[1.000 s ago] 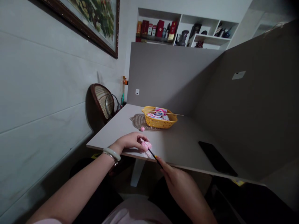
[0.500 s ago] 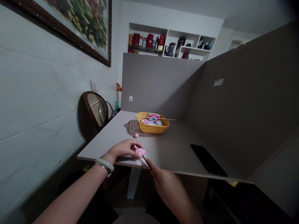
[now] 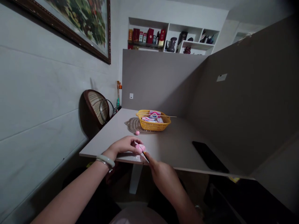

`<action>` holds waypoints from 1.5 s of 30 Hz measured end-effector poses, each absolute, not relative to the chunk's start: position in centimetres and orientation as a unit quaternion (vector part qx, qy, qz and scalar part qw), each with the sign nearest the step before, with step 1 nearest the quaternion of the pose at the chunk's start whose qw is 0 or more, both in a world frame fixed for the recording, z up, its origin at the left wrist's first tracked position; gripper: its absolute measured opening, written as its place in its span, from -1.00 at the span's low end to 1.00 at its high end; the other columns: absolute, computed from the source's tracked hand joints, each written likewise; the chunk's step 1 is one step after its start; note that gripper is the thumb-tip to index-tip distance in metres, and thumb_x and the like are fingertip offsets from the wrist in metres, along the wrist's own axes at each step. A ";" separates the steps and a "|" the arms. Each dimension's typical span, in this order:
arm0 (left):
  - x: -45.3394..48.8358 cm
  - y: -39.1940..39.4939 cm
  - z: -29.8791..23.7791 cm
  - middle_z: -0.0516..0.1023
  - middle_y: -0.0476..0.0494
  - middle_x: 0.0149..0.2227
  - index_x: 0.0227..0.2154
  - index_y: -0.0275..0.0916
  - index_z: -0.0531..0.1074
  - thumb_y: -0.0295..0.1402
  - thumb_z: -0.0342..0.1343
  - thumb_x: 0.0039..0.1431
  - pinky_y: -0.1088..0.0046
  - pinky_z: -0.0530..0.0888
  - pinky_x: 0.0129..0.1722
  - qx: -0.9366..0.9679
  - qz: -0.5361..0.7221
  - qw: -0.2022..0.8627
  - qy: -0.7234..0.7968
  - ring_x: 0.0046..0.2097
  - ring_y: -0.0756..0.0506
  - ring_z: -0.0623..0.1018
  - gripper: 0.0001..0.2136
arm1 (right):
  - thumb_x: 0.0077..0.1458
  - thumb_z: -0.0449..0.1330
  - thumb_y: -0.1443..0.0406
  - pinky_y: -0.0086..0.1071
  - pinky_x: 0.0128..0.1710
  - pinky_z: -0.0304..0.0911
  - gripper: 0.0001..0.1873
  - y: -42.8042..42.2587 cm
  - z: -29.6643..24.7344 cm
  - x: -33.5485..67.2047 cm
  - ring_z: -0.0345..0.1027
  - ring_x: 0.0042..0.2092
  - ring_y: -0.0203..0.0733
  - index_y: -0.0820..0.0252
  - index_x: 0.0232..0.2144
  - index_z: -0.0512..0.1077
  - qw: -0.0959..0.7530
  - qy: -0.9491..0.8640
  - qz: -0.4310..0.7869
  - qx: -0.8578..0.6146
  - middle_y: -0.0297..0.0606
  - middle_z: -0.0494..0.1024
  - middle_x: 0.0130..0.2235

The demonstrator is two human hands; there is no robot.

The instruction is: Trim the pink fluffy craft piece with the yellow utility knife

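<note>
My left hand point(image 3: 126, 145) rests on the near edge of the grey table point(image 3: 177, 146), its fingers closed round a small pink lump point(image 3: 141, 148). My right hand point(image 3: 161, 174) sits just below the table edge and pinches a thin dark stick point(image 3: 146, 157) whose tip touches the pink lump. A second small pink ball point(image 3: 137, 133) lies loose on the table, in front of a yellow basket point(image 3: 153, 123).
The yellow basket holds pink and white packets, with a thin wooden skewer point(image 3: 161, 115) laid across its rim. A black phone point(image 3: 209, 152) lies flat at the right. Grey partitions wall the table behind and to the right. A brown chair point(image 3: 94, 109) stands at the left.
My right hand has slid up along the dark stick toward the pink lump, so less of the stick shows. The view has shifted slightly. My left hand keeps its hold.
</note>
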State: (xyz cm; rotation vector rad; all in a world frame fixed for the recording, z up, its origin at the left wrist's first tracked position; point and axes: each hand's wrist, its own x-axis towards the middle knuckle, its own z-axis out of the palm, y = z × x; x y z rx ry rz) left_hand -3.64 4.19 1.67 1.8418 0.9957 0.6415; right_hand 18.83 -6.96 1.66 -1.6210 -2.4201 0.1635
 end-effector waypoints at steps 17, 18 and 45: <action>-3.6 4.1 1.6 0.58 -0.05 -0.34 -0.09 -0.26 0.51 -0.26 0.33 -0.14 0.44 0.41 -0.23 0.755 0.245 0.462 0.396 -0.27 -0.08 0.53 -0.53 | 0.25 -0.07 0.43 -0.52 -0.38 0.24 -0.41 -7.3 1.8 20.2 0.57 -0.26 -0.19 -0.08 0.27 0.23 0.150 -0.835 0.078 -0.524 -0.17 0.68 -0.20; -3.6 4.1 1.6 0.58 -0.05 -0.34 -0.09 -0.27 0.51 -0.27 0.33 -0.14 0.44 0.42 -0.23 0.757 0.246 0.458 0.396 -0.27 -0.08 0.53 -0.53 | 0.24 -0.06 0.44 -0.52 -0.38 0.24 -0.40 -7.2 1.9 20.0 0.57 -0.27 -0.20 -0.07 0.27 0.22 0.150 -0.834 0.075 -0.525 -0.17 0.68 -0.22; -3.2 3.3 2.2 0.58 -0.07 -0.26 -0.15 -0.23 0.56 -0.27 0.35 -0.14 0.48 0.40 -0.24 0.751 0.257 0.429 0.431 -0.21 -0.10 0.52 -0.58 | 0.26 -0.11 0.44 -0.48 -0.35 0.26 -0.37 -4.4 1.3 21.3 0.56 -0.24 -0.16 -0.02 0.33 0.10 0.080 -0.861 0.129 -0.486 -0.15 0.67 -0.20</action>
